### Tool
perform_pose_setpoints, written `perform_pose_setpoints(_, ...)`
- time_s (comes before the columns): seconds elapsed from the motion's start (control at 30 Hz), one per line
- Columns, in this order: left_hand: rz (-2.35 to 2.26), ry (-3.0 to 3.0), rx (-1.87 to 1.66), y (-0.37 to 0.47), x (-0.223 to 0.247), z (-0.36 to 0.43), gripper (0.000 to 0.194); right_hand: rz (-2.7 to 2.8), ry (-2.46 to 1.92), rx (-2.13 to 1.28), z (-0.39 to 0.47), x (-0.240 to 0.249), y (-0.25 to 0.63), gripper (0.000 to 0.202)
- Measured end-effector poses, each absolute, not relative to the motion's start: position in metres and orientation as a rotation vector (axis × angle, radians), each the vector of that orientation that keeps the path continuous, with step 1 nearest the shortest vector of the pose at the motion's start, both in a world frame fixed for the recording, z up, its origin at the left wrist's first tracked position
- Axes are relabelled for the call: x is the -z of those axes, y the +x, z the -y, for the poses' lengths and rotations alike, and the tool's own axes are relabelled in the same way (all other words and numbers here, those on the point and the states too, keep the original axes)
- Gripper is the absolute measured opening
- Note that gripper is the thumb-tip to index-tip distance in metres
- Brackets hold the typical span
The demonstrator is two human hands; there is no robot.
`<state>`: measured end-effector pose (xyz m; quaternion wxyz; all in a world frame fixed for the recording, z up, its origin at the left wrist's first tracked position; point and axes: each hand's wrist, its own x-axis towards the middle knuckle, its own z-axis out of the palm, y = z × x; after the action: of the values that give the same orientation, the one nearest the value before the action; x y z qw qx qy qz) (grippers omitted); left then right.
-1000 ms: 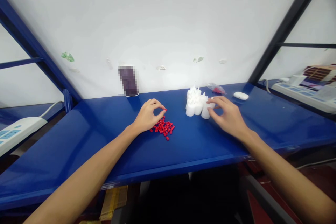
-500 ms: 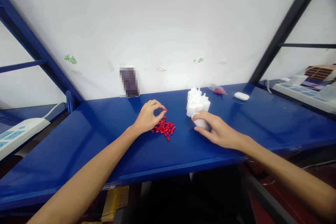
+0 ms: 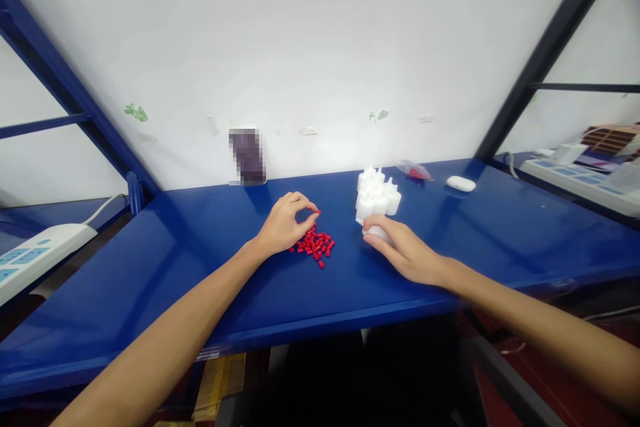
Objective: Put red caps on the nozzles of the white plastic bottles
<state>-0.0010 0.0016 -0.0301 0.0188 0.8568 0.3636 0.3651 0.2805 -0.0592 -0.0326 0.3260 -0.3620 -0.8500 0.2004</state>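
White wall (image 3: 320, 47) lines back edge of blue worktop (image 3: 175, 267); open strip between hands and front edge. Left hand (image 3: 287, 223) and right hand (image 3: 405, 250) apart. White bottle cluster (image 3: 375, 199), upright, just beyond right hand. Red cap pile (image 3: 316, 245) between hands. 1 tilted bottle (image 3: 376, 232), nozzle leftward: right grip curled around it. 1 red cap (image 3: 319, 213): left grip pinched nearly closed on it, near pile.

A small red cap (image 3: 319, 213) is being pinched at the far edge of a loose pile of red caps (image 3: 319, 245), which are being supported at mixed angles by the table (image 3: 200, 227). A white bottle (image 3: 376, 233) is being gripped, partly covered and tilted, its tip (image 3: 359, 221) being pointed leftward. Just behind, more white bottles (image 3: 373, 202) are being supported upright, closely clustered.
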Motion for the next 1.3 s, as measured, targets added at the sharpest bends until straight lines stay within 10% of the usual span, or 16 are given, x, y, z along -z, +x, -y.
perform_pose_setpoints(0.4, -1.173, 2.328, -1.421, -0.005, 0.024, -0.003, 0.014, 1.595, -0.627, -1.393, 0.010, -0.001, 0.197, 0.021)
perform_pose_setpoints(1.3, -1.127, 2.158, -1.594, -0.014, 0.014, 0.002, 0.017, 2.211, -0.827, -0.502, -0.019, 0.016, 0.183, 0.028)
